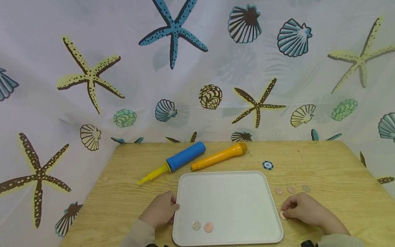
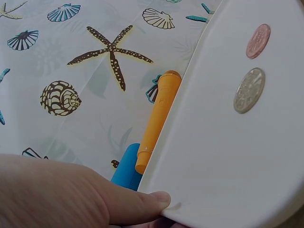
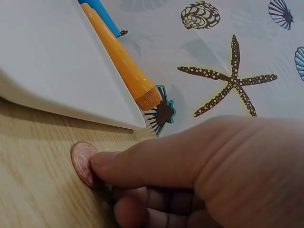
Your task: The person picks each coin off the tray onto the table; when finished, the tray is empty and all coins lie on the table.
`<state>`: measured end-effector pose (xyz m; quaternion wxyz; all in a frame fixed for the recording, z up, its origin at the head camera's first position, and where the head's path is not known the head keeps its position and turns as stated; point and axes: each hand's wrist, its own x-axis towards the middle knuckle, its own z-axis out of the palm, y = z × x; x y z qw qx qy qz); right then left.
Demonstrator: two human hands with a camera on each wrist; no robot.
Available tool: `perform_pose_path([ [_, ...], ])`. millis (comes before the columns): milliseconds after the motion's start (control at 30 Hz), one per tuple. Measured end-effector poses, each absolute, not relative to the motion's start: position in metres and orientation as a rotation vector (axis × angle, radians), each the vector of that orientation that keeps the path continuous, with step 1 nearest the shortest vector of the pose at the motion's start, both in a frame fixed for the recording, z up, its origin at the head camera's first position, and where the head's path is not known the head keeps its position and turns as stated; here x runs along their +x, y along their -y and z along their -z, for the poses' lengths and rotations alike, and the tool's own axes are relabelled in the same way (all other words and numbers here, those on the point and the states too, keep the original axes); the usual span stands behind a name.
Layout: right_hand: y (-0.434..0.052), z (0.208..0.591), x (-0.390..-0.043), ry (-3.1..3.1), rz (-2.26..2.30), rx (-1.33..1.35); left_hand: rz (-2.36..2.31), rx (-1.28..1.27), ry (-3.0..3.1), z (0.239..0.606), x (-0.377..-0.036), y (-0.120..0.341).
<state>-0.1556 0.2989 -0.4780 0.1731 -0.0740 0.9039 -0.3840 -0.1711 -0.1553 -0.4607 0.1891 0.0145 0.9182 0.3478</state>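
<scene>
My left hand [image 1: 160,209] grips the left rim of a white rectangular tray [image 1: 228,202]. In the left wrist view its thumb lies over the rim, with the fingers mostly hidden beneath. On the tray, near its front left, lie a silver coin [image 1: 196,225] and a copper coin [image 1: 208,227]. Just off the tray's right side, my right hand [image 1: 305,210] pinches another copper coin [image 3: 82,161] by its edge, low over the wooden table. Beyond that hand are two more copper coins [image 1: 279,190] and a silver coin [image 1: 306,188].
Behind the tray lie a blue and yellow hand pump [image 1: 185,157] and an orange toy microphone [image 1: 219,157]. A blue and white poker chip [image 1: 267,165] sits near the tray's back right corner. A patterned cloth [image 1: 197,75] hangs around the wooden table [image 1: 327,164].
</scene>
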Motion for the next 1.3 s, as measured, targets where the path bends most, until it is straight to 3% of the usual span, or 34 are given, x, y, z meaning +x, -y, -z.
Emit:
perform_pose_path([
  [500,-0.28,0.471,-0.156,-2.496,1.272,-0.273,-0.977,0.039,-2.588,0.46,-0.171,0.158],
  [733,-0.232,0.462,-0.152,-2.44,1.318,-0.371,-0.988,0.03,-2.579,0.458,-0.17,0.158],
  [1300,-0.122,0.479,-0.148,-2.233,1.432,-0.506,-1.01,0.015,-2.571,0.456,-0.168,0.155],
])
